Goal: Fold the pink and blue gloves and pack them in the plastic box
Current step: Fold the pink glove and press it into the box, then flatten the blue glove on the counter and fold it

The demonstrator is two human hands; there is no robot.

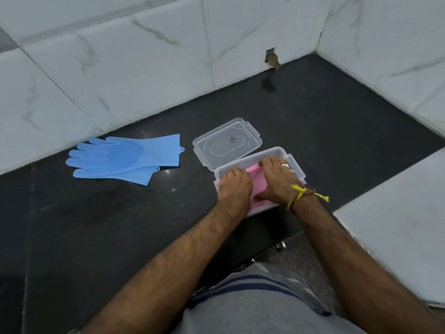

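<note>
My left hand [234, 186] and right hand [277, 182] both press palm-down, fingers together and flat, on the folded pink gloves [256, 175] inside the plastic box [292, 165]. Neither hand is clamped around anything; they push the pink bundle toward the box floor. The box stands on the dark counter [120, 225], its clear lid [226, 143] lying off, touching the far side. The blue gloves [125, 157] lie flat, stacked and unfolded, well to the left. Step in hand, as I judge it: seating the pink pair. Next move requires releasing, reaching left, then folding the blue pair small enough to fit on top.
</note>
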